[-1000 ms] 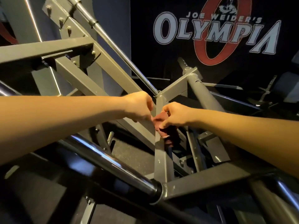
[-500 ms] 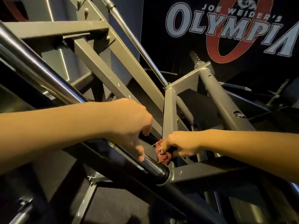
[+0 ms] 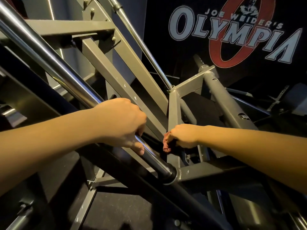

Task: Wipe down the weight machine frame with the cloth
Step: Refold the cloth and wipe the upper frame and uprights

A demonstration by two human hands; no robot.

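Note:
The grey weight machine frame (image 3: 172, 107) fills the view, its square tubes meeting at a joint near the middle. My right hand (image 3: 182, 136) grips a bunched dark red cloth (image 3: 166, 146) against the lower part of an upright grey tube. My left hand (image 3: 123, 123) is curled round a shiny chrome bar (image 3: 54, 68) that slants from the upper left down to a black collar (image 3: 169, 173). Most of the cloth is hidden under my right hand.
A thinner chrome rod (image 3: 141, 44) runs from the top down into the frame joint. A round grey post (image 3: 222, 100) with holes leans at the right. A dark wall banner (image 3: 232, 30) hangs behind. Dark rubber floor (image 3: 116, 211) lies below.
My right hand slid the cloth down the upright tube. My left hand left the frame joint and took hold of the chrome bar. The view shifted lower and closer.

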